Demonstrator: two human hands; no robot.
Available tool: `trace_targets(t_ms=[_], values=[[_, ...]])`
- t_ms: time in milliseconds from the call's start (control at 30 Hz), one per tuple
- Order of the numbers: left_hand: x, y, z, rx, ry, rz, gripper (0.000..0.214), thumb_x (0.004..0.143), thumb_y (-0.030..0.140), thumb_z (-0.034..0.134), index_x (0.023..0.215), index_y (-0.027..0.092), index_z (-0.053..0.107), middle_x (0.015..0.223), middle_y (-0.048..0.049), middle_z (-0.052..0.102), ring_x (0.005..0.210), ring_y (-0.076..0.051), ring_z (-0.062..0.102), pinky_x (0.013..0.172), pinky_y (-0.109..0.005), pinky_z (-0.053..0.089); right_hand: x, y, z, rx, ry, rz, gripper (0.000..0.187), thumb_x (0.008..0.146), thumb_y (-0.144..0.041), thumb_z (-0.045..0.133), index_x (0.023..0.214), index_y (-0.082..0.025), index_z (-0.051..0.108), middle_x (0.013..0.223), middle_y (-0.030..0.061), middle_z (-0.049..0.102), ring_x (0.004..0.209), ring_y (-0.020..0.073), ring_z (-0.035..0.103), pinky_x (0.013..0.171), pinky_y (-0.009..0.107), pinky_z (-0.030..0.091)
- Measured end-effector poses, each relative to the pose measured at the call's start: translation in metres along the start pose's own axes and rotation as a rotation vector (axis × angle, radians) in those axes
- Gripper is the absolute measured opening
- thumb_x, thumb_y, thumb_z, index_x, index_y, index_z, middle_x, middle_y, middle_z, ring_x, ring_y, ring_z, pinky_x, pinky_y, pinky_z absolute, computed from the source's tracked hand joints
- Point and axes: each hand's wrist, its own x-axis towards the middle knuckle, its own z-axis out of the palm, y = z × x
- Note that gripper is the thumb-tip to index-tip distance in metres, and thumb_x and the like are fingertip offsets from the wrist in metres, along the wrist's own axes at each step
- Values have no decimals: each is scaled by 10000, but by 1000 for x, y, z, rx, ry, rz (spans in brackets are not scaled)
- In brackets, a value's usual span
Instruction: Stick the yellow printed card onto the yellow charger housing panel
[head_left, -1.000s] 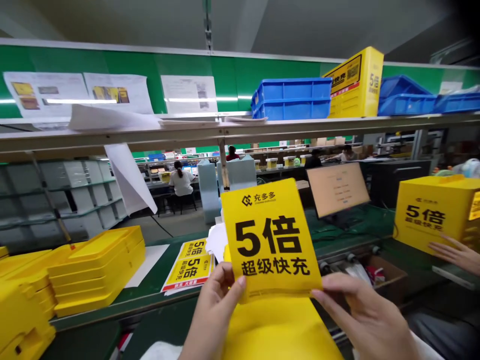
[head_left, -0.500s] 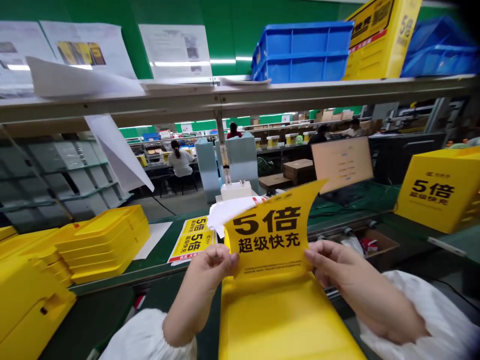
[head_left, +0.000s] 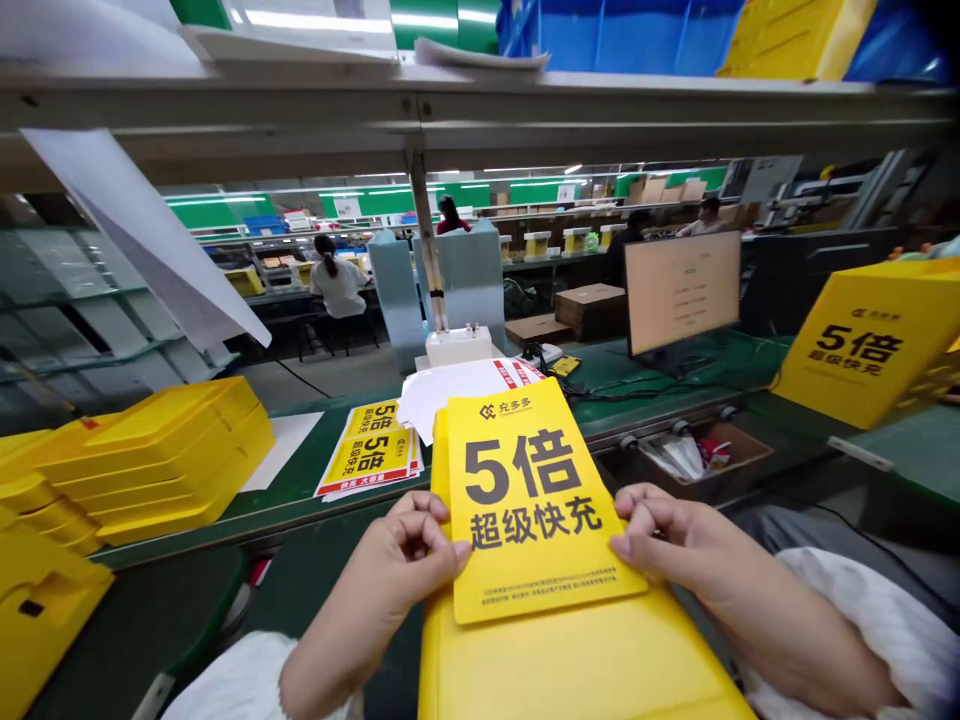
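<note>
We see bold black lettering on a yellow label (head_left: 529, 500), a casing (head_left: 585, 670) in plain matching yellow beneath it, and white sleeves (head_left: 862, 605) on our arms. Our desk (head_left: 611, 372) is dark green, its label sheets (head_left: 369, 450) patterned in yellow and black with red strips, its stacked shells (head_left: 157, 460) solid yellow. Further off, we find a peach monitor screen (head_left: 684, 290) and a bright blue bin (head_left: 630, 35)

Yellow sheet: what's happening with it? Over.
Left hand and right hand pinching side edges of sheet. Sheet over yellow box, printed side up. Nothing seen in the way.
</note>
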Motion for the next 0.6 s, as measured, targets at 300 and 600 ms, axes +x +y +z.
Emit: trace_targets(t_ms=[300, 600], values=[[1, -5, -2, 81, 3, 38, 305, 558, 323, 721, 463, 142, 496, 943, -36, 403, 804, -152, 435, 644, -253, 362, 5, 5, 0, -22, -1, 21, 354, 617, -410, 697, 545, -172, 445, 941, 31, 382, 740, 150, 486, 580, 252, 446], [6, -8, -5, 92, -35, 29, 321, 588, 337, 707, 490, 140, 474, 950, -25, 376, 725, -119, 402, 601, -243, 355, 8, 3, 2, 14, 1, 64, 360, 591, -398, 716, 551, -175, 436, 811, 18, 423, 661, 145, 485, 511, 246, 435]])
